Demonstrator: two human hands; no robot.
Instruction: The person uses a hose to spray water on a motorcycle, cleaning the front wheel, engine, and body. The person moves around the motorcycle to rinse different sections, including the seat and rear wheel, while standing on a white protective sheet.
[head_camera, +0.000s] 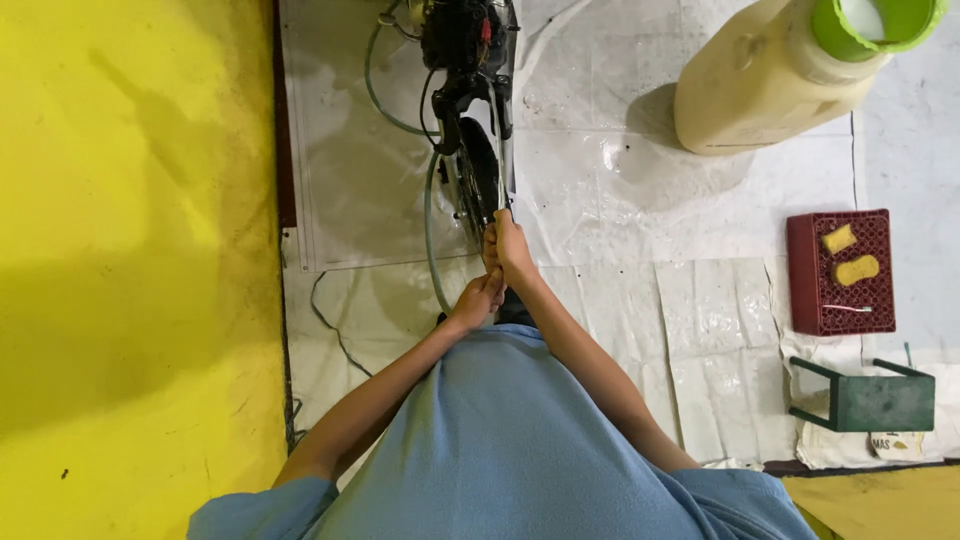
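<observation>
White plastic sheeting (620, 210) is spread over the floor beside a yellow painted area (130, 250), apparently so that the wet work is kept off the ground; puddles and damp patches are seen on it. A bicycle (470, 110) is stood on the sheeting directly ahead of the person, viewed from above, with its wheel (480, 175) pointing toward the body and its dark frame parts and cables at the top of the view. Both arms are stretched forward and brought together at the near edge of the wheel. The right hand (512, 250) is closed around the rim or tyre just at its closest point, fingers curled tight, so that the wheel is steadied. The left hand (478, 298) is set just below it, touching it, also clenched; what it grips is hidden, possibly a cloth or the same rim. A large cream jug with a green cap (780, 70) is stood well apart at the upper right. A red crate (838, 272) carrying two yellow sponges (848, 255) is laid within reach to the right, near a small green stool (868, 398).
</observation>
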